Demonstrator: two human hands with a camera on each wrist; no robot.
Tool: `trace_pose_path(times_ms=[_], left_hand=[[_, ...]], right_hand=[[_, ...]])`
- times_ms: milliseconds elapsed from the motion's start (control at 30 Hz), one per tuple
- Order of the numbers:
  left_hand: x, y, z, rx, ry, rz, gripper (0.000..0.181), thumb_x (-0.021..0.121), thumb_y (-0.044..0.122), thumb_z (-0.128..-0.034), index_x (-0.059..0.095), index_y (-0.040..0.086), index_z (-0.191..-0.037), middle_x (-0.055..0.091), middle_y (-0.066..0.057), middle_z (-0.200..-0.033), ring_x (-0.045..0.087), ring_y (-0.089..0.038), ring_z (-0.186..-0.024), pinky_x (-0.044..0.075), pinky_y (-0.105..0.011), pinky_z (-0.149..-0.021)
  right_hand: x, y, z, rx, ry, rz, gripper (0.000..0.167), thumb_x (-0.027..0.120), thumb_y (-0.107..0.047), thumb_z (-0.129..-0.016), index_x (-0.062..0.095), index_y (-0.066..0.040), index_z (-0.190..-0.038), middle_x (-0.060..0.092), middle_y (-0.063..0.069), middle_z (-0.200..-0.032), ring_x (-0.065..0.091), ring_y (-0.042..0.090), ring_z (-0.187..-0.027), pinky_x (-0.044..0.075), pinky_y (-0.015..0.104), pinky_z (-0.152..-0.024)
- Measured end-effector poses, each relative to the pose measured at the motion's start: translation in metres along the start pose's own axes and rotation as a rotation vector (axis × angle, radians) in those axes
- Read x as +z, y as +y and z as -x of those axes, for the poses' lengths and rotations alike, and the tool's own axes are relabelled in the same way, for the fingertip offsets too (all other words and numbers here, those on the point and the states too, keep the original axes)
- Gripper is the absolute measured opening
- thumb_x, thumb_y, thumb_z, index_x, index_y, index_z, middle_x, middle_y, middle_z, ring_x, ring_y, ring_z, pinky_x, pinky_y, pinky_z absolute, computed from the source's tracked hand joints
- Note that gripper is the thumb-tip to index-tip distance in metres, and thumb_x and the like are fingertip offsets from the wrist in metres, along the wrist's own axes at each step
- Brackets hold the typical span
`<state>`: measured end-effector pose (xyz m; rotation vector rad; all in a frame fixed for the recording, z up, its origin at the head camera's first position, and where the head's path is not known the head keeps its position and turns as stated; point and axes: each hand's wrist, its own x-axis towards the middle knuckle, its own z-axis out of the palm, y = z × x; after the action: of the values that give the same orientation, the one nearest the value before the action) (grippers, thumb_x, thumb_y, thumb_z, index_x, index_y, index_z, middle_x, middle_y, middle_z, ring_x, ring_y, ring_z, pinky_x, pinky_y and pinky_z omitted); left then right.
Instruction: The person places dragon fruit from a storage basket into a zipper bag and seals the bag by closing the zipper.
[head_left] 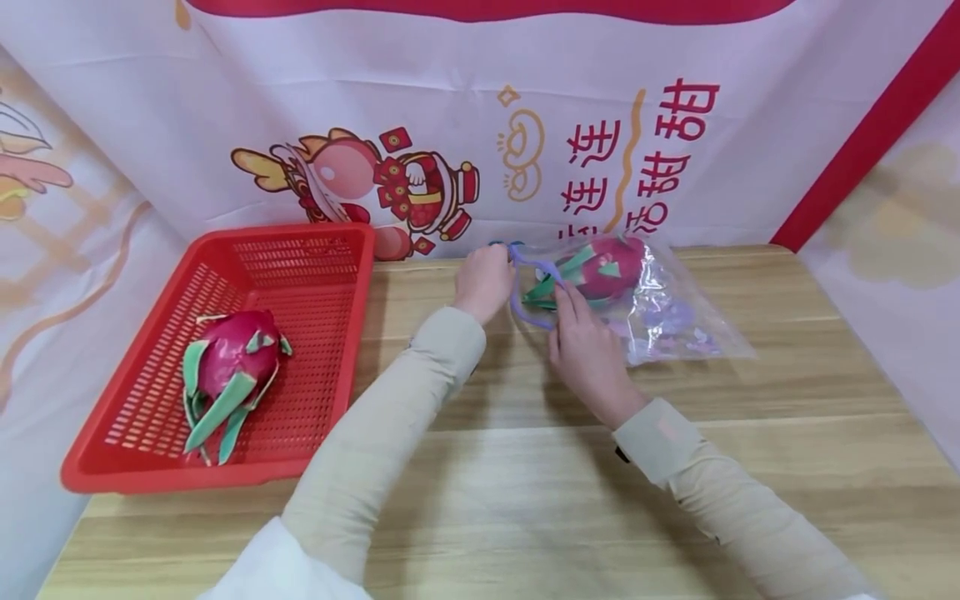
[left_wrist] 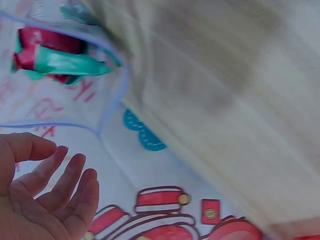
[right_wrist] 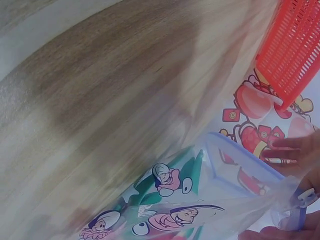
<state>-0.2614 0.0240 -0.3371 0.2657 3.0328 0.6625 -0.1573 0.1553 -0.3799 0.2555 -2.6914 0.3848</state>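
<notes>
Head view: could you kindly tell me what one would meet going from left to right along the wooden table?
Red basket holding a dragon fruit, left hand, clear bag holding another dragon fruit.

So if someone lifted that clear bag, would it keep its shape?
Likely floppy: the clear bag looks thin and wrinkled. The dragon fruit inside would probably make it sag. The bag's purple rim may be stiffer, bowing smoothly open.

Tbl (head_left: 510,500), prob wood: bskt (head_left: 202,478), bag (head_left: 678,333).
</notes>
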Motion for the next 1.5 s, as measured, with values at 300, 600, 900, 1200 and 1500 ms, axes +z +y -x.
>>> trace_pose_path(times_ms=[300,600,900,1200,1500], left_hand=[[-0.031,0.022,0.016,0.078,-0.056,0.051,0.030,0.052,0.021,-0.0946,0.066,0.014,-0.120,0.067,-0.002,-0.122,0.063,-0.022,-0.113,0.052,-0.039,-0.091],[-0.066,0.033,0.045,0.180,-0.162,0.024,0.031,0.052,0.022,-0.0947,0.062,0.011,-0.122,0.067,-0.004,-0.119,0.064,-0.017,-0.099,0.053,-0.034,-0.084],[-0.089,0.010,0.083,0.235,-0.257,0.005,0.037,0.050,0.020,-0.0959,0.058,0.008,-0.129,0.062,-0.009,-0.130,0.058,-0.023,-0.122,0.048,-0.039,-0.103],[-0.102,-0.036,0.114,0.170,-0.213,-0.060,0.039,0.053,0.024,-0.0945,0.056,0.011,-0.132,0.058,-0.008,-0.135,0.055,-0.026,-0.125,0.048,-0.048,-0.101],[-0.118,-0.096,0.128,0.006,-0.198,-0.033,0.048,0.053,0.024,-0.0938,0.048,0.007,-0.138,0.050,-0.018,-0.139,0.052,-0.034,-0.114,0.053,-0.051,-0.089]], right_hand=[[0.003,0.001,-0.002,0.013,0.019,-0.004,0.048,0.051,-0.013,-0.092,0.044,0.003,-0.137,0.050,0.023,-0.138,0.060,0.039,-0.114,0.056,0.051,-0.083],[0.005,0.002,-0.003,0.039,-0.012,-0.020,0.047,0.048,-0.017,-0.095,0.042,0.002,-0.138,0.047,0.021,-0.142,0.057,0.039,-0.118,0.053,0.053,-0.090],[0.006,0.002,-0.003,0.030,-0.023,-0.017,0.048,0.048,-0.018,-0.095,0.041,0.002,-0.138,0.046,0.021,-0.142,0.056,0.037,-0.119,0.053,0.053,-0.090],[0.010,0.004,-0.003,0.043,-0.061,-0.026,0.053,0.048,-0.017,-0.094,0.037,0.003,-0.141,0.040,0.021,-0.148,0.051,0.039,-0.126,0.050,0.055,-0.094],[0.011,0.003,-0.003,0.027,-0.063,-0.019,0.053,0.050,-0.015,-0.093,0.036,0.004,-0.141,0.039,0.024,-0.148,0.051,0.040,-0.126,0.050,0.054,-0.093]])
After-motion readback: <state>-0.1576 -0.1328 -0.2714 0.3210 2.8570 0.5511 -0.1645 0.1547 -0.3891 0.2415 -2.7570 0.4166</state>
